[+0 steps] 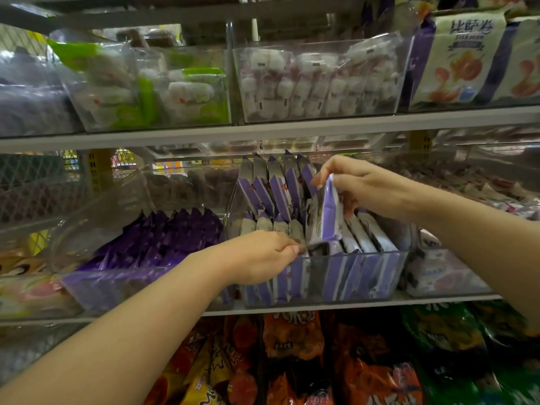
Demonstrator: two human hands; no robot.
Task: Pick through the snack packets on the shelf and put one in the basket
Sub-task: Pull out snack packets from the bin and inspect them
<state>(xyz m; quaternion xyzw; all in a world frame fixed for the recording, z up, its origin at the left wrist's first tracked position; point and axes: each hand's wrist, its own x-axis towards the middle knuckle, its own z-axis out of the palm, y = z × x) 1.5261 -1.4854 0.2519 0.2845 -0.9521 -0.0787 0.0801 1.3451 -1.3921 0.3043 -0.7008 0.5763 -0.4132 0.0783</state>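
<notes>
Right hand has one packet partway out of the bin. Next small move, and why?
Probably lift the right hand up: it pinches the purple packet by its top, its lower end sits among others in the clear bin; the left hand holds the front row.

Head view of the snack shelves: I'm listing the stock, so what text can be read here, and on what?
"比萨卷": white and purple bag, top shelf right; the smaller lines beneath it are blurred.
Purple packets, and the lifted packet that the right hand pinches: print too blurred to read.
Orange bags, bottom shelf: characters cut off and blurred, unreadable.
</notes>
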